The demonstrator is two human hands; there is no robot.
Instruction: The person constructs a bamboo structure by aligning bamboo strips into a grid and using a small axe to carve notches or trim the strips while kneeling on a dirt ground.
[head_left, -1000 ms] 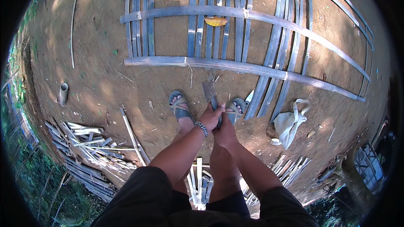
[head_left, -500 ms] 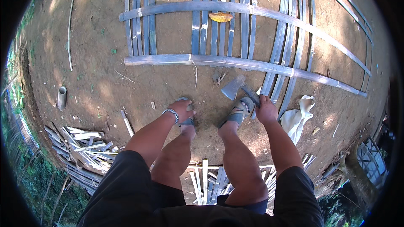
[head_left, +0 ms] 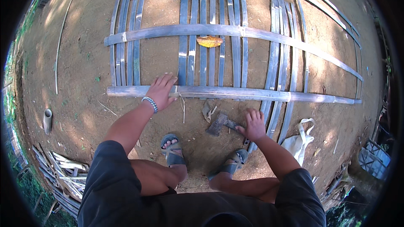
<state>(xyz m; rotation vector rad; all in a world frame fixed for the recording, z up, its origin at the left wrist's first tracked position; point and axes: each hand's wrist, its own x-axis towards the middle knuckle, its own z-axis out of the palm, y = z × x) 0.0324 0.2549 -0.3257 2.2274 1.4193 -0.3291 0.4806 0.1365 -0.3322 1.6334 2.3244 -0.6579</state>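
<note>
My left hand (head_left: 162,91), with a chain bracelet at the wrist, is open over the nearest bamboo crosspiece (head_left: 227,93), its fingers laid across the left part. That split crosspiece lies over the ends of several lengthwise bamboo slats (head_left: 203,63). A hatchet (head_left: 216,125) rests on the soil just in front of my feet, its dark head to the left. Above its handle is my right hand (head_left: 254,126), fingers spread and pointing forward. The palm hides part of the handle, and whether it still touches it is hard to see.
A second crosspiece (head_left: 168,30) lies farther off, with a yellow leaf (head_left: 209,41) below it. To the right sits a white cloth bag (head_left: 297,143). On the left are a hollow bamboo piece (head_left: 47,122), a thin stick (head_left: 63,38) and a pile of split bamboo (head_left: 69,172).
My left hand has gone from beside my left foot to the near crosspiece. The hatchet, earlier gripped and raised in my right hand, now lies on the ground, and that hand's fingers have spread.
</note>
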